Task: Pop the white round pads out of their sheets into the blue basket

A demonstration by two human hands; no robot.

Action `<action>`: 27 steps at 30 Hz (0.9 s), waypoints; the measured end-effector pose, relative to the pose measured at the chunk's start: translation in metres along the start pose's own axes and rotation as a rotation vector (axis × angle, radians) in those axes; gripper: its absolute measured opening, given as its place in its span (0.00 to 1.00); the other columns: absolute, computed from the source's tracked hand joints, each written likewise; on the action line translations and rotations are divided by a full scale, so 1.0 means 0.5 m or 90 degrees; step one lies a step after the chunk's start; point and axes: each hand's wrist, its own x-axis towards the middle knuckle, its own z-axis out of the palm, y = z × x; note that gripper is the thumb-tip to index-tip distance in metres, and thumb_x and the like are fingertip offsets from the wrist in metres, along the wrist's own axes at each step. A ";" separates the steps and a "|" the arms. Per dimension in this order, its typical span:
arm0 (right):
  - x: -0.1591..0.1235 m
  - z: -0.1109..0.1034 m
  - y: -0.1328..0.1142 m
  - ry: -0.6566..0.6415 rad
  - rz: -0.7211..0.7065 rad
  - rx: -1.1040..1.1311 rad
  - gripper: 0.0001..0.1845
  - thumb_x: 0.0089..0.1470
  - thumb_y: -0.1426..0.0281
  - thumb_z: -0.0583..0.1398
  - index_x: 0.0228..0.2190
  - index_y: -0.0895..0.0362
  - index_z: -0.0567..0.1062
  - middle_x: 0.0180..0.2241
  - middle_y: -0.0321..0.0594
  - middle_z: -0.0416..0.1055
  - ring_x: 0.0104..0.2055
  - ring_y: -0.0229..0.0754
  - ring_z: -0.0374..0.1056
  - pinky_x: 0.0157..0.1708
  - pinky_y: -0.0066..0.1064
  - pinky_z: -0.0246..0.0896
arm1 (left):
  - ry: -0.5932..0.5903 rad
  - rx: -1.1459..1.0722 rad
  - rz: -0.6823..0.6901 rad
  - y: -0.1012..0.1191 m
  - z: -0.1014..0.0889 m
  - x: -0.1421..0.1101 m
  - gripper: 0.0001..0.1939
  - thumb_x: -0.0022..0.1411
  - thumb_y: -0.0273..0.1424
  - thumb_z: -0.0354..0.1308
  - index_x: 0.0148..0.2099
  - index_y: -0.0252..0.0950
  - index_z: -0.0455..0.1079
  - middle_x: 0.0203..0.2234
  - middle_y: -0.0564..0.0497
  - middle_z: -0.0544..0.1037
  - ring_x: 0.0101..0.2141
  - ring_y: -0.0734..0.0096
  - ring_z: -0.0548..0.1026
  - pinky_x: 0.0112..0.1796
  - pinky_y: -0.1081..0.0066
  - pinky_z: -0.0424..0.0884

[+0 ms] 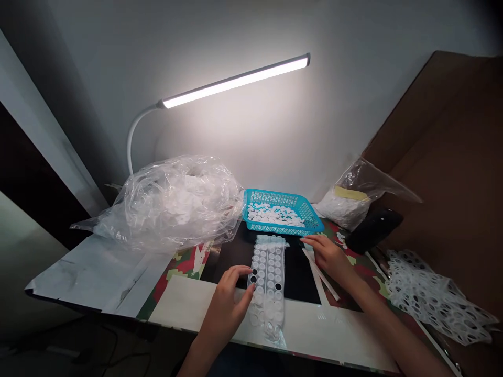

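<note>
A long sheet of white round caps [268,262], set in rows, lies on a black mat. Several of its round places show black. My left hand [231,296] rests at the sheet's left edge, thumb and forefinger apart beside the black spots, with nothing seen between them. My right hand [326,256] reaches to the right of the sheet, fingers stretched out near the front of a blue basket [285,229]. Under its fingertips is a small pale-blue patch, partly hidden. White strips [324,277] lie below that hand. Loose white discs [275,213] fill part of the basket.
A large clear plastic bag [176,204] of white pieces sits at the left. On the right are another bag of white pieces [343,204], a black phone-like object [375,230] and white perforated sheeting [436,298]. A lit lamp [236,82] hangs above.
</note>
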 end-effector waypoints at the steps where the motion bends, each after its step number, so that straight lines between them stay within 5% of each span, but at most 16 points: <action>1: 0.007 0.008 -0.017 0.037 0.040 0.025 0.13 0.57 0.70 0.51 0.41 0.54 0.72 0.41 0.44 0.73 0.45 0.47 0.69 0.49 0.44 0.62 | -0.006 -0.029 -0.004 0.005 -0.002 0.002 0.10 0.64 0.34 0.51 0.46 0.42 0.67 0.44 0.49 0.73 0.47 0.63 0.71 0.47 0.63 0.69; 5: 0.035 0.066 -0.066 0.024 0.121 0.111 0.14 0.55 0.59 0.55 0.38 0.56 0.66 0.24 0.37 0.72 0.24 0.43 0.68 0.28 0.36 0.65 | -0.010 -0.087 -0.004 0.031 -0.002 0.006 0.09 0.63 0.35 0.52 0.45 0.42 0.68 0.41 0.50 0.74 0.44 0.65 0.72 0.45 0.66 0.69; 9: 0.061 0.115 -0.087 -0.008 0.140 0.240 0.17 0.47 0.58 0.61 0.34 0.55 0.64 0.23 0.34 0.68 0.26 0.42 0.67 0.29 0.35 0.63 | -0.014 -0.111 0.009 0.046 0.000 -0.002 0.09 0.64 0.35 0.52 0.44 0.42 0.69 0.41 0.51 0.74 0.44 0.66 0.72 0.47 0.65 0.68; 12: 0.075 0.111 -0.118 -0.033 0.120 0.369 0.18 0.45 0.58 0.61 0.33 0.54 0.63 0.25 0.33 0.66 0.30 0.40 0.67 0.33 0.33 0.65 | 0.043 -0.160 -0.019 0.030 -0.001 0.002 0.12 0.62 0.37 0.55 0.47 0.41 0.67 0.45 0.49 0.73 0.47 0.64 0.70 0.49 0.64 0.66; 16: 0.084 0.061 -0.172 -0.074 0.082 0.515 0.16 0.46 0.59 0.61 0.32 0.53 0.60 0.29 0.33 0.64 0.29 0.36 0.64 0.30 0.28 0.63 | 0.115 -0.424 -0.198 -0.004 -0.011 0.046 0.25 0.54 0.43 0.60 0.51 0.38 0.64 0.55 0.43 0.66 0.56 0.58 0.63 0.55 0.61 0.58; 20: 0.098 0.015 -0.215 -0.097 0.046 0.608 0.13 0.46 0.65 0.59 0.32 0.52 0.59 0.33 0.33 0.64 0.27 0.34 0.60 0.26 0.26 0.60 | -0.014 -0.520 -0.265 0.011 -0.030 0.105 0.28 0.57 0.51 0.50 0.49 0.32 0.67 0.49 0.37 0.72 0.50 0.54 0.71 0.50 0.57 0.65; 24: 0.127 -0.008 -0.242 -0.080 0.003 0.644 0.11 0.46 0.67 0.60 0.30 0.52 0.60 0.32 0.33 0.63 0.26 0.33 0.58 0.25 0.24 0.56 | -0.318 -0.690 -0.252 0.067 -0.028 0.141 0.28 0.57 0.50 0.52 0.45 0.30 0.71 0.42 0.38 0.75 0.40 0.58 0.76 0.40 0.64 0.71; 27: 0.157 -0.027 -0.253 -0.052 -0.030 0.649 0.10 0.48 0.66 0.60 0.30 0.53 0.61 0.32 0.34 0.63 0.29 0.34 0.60 0.27 0.25 0.57 | -0.313 -0.643 -0.167 0.096 -0.014 0.166 0.20 0.53 0.43 0.61 0.43 0.34 0.72 0.37 0.44 0.76 0.31 0.70 0.75 0.29 0.74 0.68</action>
